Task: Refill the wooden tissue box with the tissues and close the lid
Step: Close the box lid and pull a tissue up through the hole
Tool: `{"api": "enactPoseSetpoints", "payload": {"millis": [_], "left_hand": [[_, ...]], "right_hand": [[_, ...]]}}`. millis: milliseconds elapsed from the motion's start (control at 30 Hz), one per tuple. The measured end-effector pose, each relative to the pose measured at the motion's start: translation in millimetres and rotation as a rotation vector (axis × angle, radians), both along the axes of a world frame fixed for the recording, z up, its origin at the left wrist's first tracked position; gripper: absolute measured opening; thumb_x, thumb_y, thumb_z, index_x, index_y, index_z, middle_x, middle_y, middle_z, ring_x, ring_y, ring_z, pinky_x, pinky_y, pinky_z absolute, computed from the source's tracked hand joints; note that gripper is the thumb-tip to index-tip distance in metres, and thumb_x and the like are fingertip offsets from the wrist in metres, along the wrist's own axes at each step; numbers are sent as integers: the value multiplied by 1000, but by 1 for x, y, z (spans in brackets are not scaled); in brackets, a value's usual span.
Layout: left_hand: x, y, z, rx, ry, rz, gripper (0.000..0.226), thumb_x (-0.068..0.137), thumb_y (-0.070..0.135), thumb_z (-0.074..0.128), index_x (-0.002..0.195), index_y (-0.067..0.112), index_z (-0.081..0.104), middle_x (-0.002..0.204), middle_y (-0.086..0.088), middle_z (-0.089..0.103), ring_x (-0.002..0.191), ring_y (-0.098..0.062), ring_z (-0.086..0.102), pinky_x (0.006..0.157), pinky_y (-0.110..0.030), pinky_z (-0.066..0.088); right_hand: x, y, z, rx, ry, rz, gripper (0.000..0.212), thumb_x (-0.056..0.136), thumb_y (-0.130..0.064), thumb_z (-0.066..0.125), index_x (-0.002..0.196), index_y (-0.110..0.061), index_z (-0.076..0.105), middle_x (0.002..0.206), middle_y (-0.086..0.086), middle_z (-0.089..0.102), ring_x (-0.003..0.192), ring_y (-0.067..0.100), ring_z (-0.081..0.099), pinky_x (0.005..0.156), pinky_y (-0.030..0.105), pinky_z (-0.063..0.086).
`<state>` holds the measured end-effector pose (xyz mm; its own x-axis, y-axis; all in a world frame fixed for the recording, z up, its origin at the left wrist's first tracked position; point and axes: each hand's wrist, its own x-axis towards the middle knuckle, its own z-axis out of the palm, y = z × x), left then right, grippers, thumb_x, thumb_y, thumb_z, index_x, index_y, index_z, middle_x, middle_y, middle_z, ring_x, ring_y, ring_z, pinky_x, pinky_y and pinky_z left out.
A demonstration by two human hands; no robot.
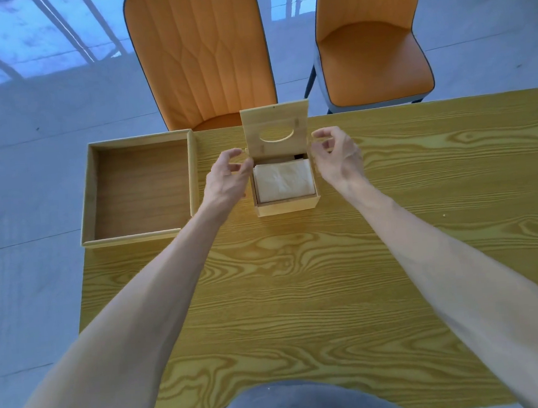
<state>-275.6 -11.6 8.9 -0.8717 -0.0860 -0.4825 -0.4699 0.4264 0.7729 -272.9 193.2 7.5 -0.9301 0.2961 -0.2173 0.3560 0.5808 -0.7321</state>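
The wooden tissue box [287, 206] stands on the table near its far edge. Its hinged lid [275, 123], with an oval slot, is raised upright at the back. A stack of pale tissues [283, 180] lies inside and fills most of the opening. My left hand [226, 178] hovers at the box's left side, fingers curled and apart, close to the left wall. My right hand [336, 154] is at the right side by the lid's lower corner, fingers spread, holding nothing.
A shallow wooden tray [142, 188] sits at the table's far left corner, overhanging the edge. The yellow wood-grain table [300, 282] stretches toward me. Two orange chairs [202, 53] [374, 51] stand beyond the far edge.
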Motion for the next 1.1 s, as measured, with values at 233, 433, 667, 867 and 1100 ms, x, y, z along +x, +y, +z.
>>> {"api": "enactPoseSetpoints", "payload": {"millis": [233, 433, 667, 867, 1100], "left_hand": [[-43, -8, 48, 289, -514, 130, 91, 78, 85, 35, 147, 25, 39, 144, -22, 48, 120, -50, 54, 92, -62, 50], [-53, 3, 58, 247, -562, 85, 99, 70, 86, 49, 148, 25, 37, 146, -25, 45, 119, -53, 54, 95, -68, 44], [-44, 3, 54, 247, -508, 77, 101, 72, 84, 50, 152, 27, 29, 146, -24, 45, 122, -50, 53, 103, -68, 36], [-26, -2, 50, 258, -425, 29, 104, 69, 87, 49, 153, 29, 28, 148, -20, 45, 126, -42, 52, 110, -65, 27], [-5, -4, 47, 254, -384, 21, 101, 67, 86, 52, 147, 26, 41, 145, -11, 52, 124, -32, 55, 110, -57, 32]], "right_hand": [[-33, -4, 46, -516, -453, -138, 79, 93, -73, 29, 144, -15, 48, 146, 20, 47, 129, 39, 49, 102, 52, 46], [-44, -5, 54, -523, -571, -63, 91, 84, -82, 35, 150, -20, 37, 152, 23, 37, 135, 45, 41, 105, 59, 42], [-36, 3, 50, -558, -543, -33, 88, 82, -79, 45, 147, -19, 42, 150, 23, 40, 132, 44, 45, 104, 57, 44], [-20, 4, 46, -578, -474, -41, 86, 80, -79, 50, 142, -19, 47, 148, 21, 44, 131, 40, 47, 102, 57, 45], [2, 7, 44, -579, -423, -33, 86, 81, -76, 53, 146, -20, 44, 148, 17, 46, 129, 38, 49, 100, 56, 47]]}}
